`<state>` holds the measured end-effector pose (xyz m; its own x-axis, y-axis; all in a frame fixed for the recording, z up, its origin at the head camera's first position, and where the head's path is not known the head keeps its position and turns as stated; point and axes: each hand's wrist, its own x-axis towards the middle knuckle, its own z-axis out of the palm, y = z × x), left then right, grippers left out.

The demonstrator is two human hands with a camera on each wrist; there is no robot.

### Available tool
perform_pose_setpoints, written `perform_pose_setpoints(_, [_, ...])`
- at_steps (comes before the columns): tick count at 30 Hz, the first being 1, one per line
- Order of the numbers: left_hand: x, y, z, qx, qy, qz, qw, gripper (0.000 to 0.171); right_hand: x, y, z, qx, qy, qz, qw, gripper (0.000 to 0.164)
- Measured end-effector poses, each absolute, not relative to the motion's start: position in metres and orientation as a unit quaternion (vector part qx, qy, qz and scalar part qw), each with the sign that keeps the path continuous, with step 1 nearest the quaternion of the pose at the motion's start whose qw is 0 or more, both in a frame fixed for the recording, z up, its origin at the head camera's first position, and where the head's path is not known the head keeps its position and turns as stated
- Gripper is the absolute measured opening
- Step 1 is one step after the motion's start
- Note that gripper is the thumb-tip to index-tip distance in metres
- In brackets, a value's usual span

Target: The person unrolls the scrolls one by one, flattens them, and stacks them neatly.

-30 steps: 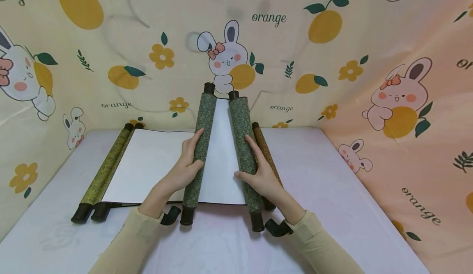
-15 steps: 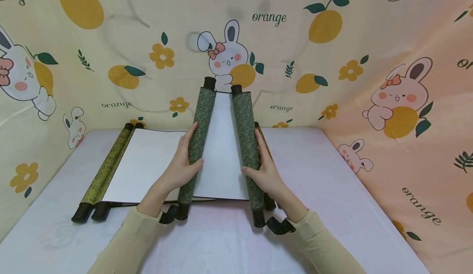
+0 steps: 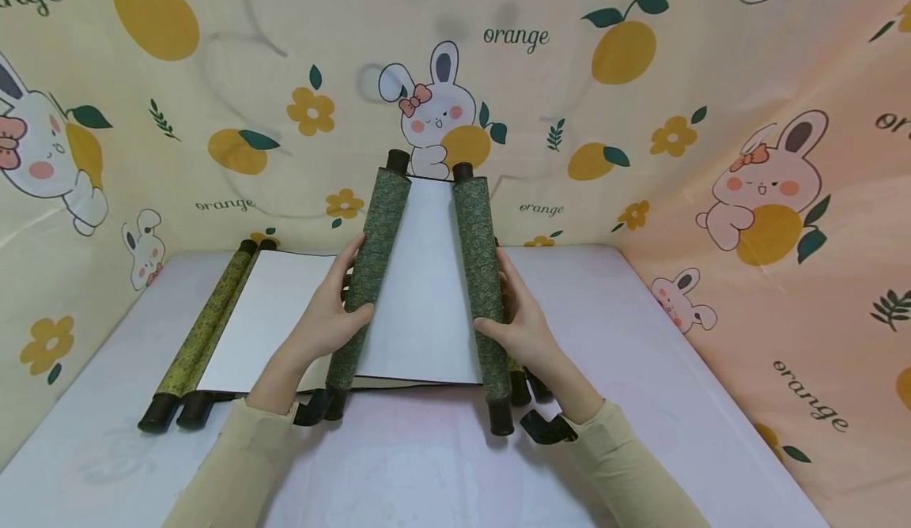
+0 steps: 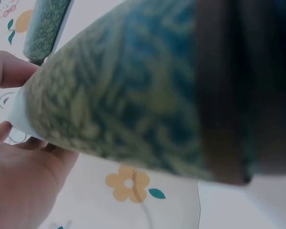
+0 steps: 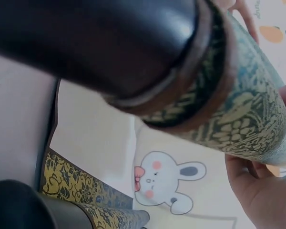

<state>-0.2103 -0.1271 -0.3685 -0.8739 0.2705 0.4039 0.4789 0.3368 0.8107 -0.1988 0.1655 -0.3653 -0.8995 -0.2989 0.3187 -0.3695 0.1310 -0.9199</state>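
A green patterned hanging scroll with black knobs is partly unrolled, with a white sheet between its two rollers. My left hand grips the left roller, thumb on its near side and fingers behind. The right roller is held the same way by my right hand. Both rollers lean inward at the top, their far ends raised. In the left wrist view the roller fills the middle, hiding part of the left hand. The right wrist view has the right hand around its roller.
Beneath lies a second scroll, its white sheet spread on the table. Yellow-patterned rollers rest at its left; another yellow roller shows below the right hand. A printed cloth with rabbits and oranges stands behind.
Both hands have moved apart with the green rollers, the left one going left and the right one slightly right. The white strip between them has widened. The yellow scroll has stayed put.
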Motion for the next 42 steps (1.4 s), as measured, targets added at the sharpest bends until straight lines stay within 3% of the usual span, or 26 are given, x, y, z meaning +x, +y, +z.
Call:
perform_pose_setpoints(6, [-0.197, -0.128, -0.349, -0.226, -0.812, -0.530, 0.089, 0.090, -0.199, 0.169, -0.363, 0.218, -0.759, 0.613, 0.036, 0.097])
perform_pose_setpoints(15, [-0.199, -0.129, -0.351, -0.213, -0.806, -0.548, 0.077, 0.091, -0.201, 0.170, -0.363, 0.237, -0.751, 0.615, 0.040, 0.098])
perform_pose_setpoints(27, [-0.197, -0.121, -0.351, -0.198, -0.824, -0.523, 0.091, 0.094, -0.199, 0.164, -0.367, 0.187, -0.770, 0.608, 0.039, 0.103])
perform_pose_setpoints(36, [-0.200, -0.131, -0.349, -0.206, -0.814, -0.529, 0.125, 0.086, -0.200, 0.168, -0.364, 0.156, -0.796, 0.581, 0.068, 0.099])
perform_pose_setpoints(42, [-0.201, -0.139, -0.350, -0.194, -0.814, -0.536, 0.117, 0.085, -0.209, 0.178, -0.370, 0.155, -0.730, 0.665, 0.034, 0.097])
